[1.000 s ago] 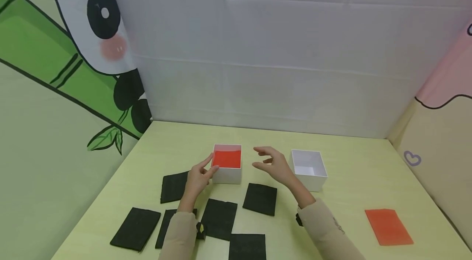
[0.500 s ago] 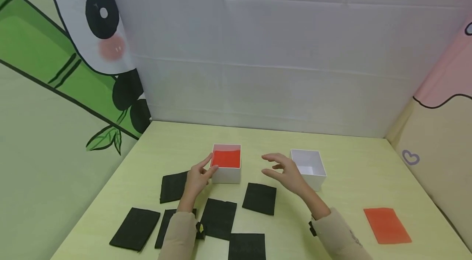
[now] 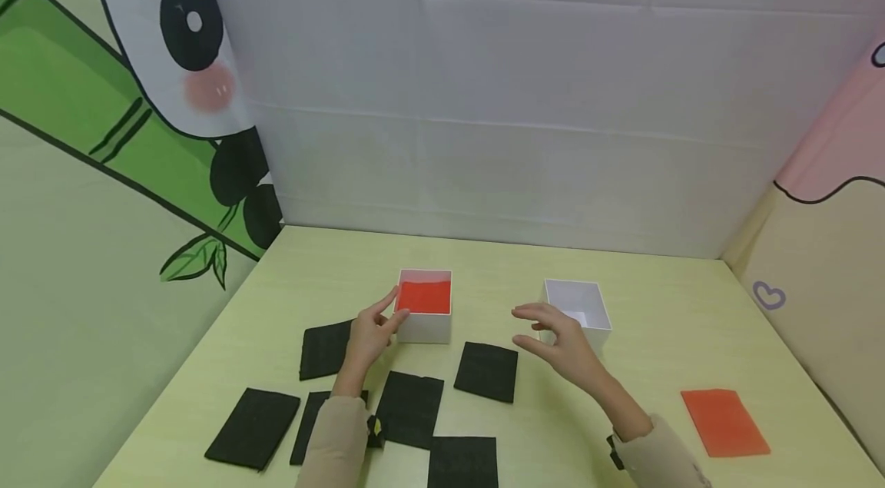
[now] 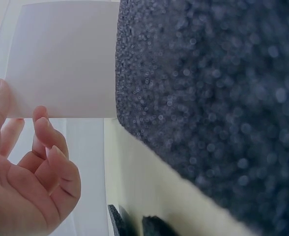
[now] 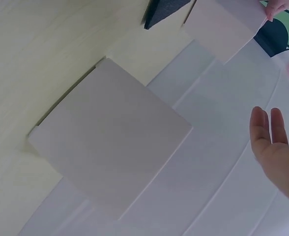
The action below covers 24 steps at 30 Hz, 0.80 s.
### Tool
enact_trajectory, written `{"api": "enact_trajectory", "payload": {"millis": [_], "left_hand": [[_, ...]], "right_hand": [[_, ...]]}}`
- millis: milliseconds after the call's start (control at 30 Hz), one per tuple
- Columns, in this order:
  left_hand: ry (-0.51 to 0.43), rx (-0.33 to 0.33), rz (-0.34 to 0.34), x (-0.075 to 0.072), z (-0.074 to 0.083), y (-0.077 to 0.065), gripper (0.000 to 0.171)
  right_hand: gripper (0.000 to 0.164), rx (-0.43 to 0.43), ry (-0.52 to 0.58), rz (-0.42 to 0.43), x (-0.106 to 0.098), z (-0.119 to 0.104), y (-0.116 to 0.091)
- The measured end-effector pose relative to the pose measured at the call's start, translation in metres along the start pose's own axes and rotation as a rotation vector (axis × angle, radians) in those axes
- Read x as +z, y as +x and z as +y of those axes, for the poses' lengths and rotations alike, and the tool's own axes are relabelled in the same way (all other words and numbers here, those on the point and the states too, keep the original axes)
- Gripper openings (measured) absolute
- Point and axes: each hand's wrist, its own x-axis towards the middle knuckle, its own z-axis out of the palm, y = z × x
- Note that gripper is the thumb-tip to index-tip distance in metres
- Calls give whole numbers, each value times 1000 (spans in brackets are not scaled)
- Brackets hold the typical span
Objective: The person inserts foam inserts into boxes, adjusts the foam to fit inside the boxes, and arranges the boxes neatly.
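A small white box (image 3: 425, 328) with red sheet material (image 3: 425, 297) inside stands mid-table in the head view. My left hand (image 3: 373, 330) holds its left front corner by the rim, thumb at the front and fingers along the side; the left wrist view shows the thumb at the edge of the white wall (image 4: 63, 59). A second white box (image 3: 596, 336), bare inside where visible, stands to the right. My right hand (image 3: 563, 340), thumb and fingers apart with nothing between them, overlaps its left front. In the right wrist view, fingers (image 5: 260, 130) show beside that box (image 5: 110, 137).
Several black square pieces (image 3: 253, 426) lie on the pale yellow table (image 3: 539, 442) before the boxes, one black piece (image 3: 486, 372) between them. A red sheet (image 3: 724, 423) lies at the right. A white backdrop (image 3: 498, 127) stands behind the table.
My right hand has moved right and toward me, from between the boxes to in front of the right one. My left hand has stayed at the left box.
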Motion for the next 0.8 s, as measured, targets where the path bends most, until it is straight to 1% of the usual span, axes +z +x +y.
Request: {"api": "enact_trajectory", "payload": {"millis": [167, 300, 600, 733, 800], "left_hand": [[-8, -1, 1, 0, 2, 0, 57], [-3, -9, 2, 1, 2, -1, 57], [-1, -15, -2, -1, 1, -1, 58], [0, -19, -8, -2, 0, -1, 58], [-2, -21, -11, -3, 0, -2, 58]], "right_hand": [[34, -1, -11, 10, -9, 0, -10], [33, 8, 7, 22, -15, 2, -17], [33, 11, -36, 103, -25, 3, -36], [35, 19, -31, 131, -29, 7, -46], [37, 7, -15, 145, -31, 10, -53]]}}
